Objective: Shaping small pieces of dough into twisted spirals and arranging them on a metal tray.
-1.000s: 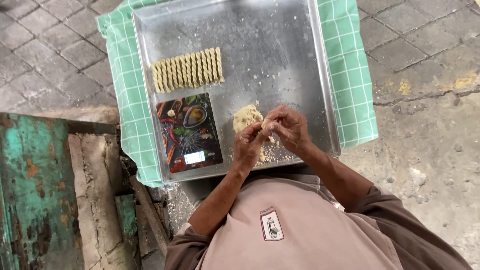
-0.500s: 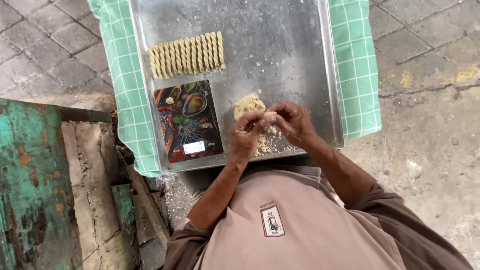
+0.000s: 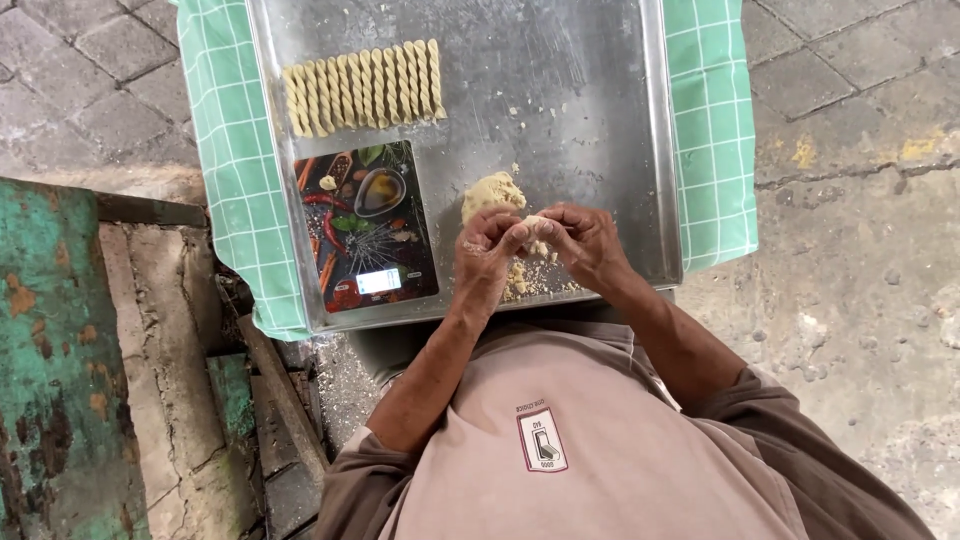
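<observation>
Head view, read from the left: I see a worn teal-painted wooden board (image 3: 45,350) on the paved ground, then a green checked cloth (image 3: 225,180) spread under a large rectangular steel tray (image 3: 600,90). On the tray's far left lies a row of pale twisted dough sticks (image 3: 365,87), laid side by side with their long axes running away from me. Nearer me sits a flat kitchen scale with a dark printed top showing spices (image 3: 365,225), just left of the hands and apart from them.

My left hand (image 3: 488,250) and right hand (image 3: 585,243) meet over the tray's near edge, fingertips pinched together on a small piece of pale dough (image 3: 537,224). Both hands are closed on it; its long axis I cannot tell, since the fingers cover most of it. It sits between the two hands, equally near each.

Just beyond the left hand rests a crumbly lump of pale dough (image 3: 490,192), touching or nearly touching the knuckles. Loose dough crumbs (image 3: 530,283) lie under the hands. Nothing stands between the hands and the stick row but bare tray.
</observation>
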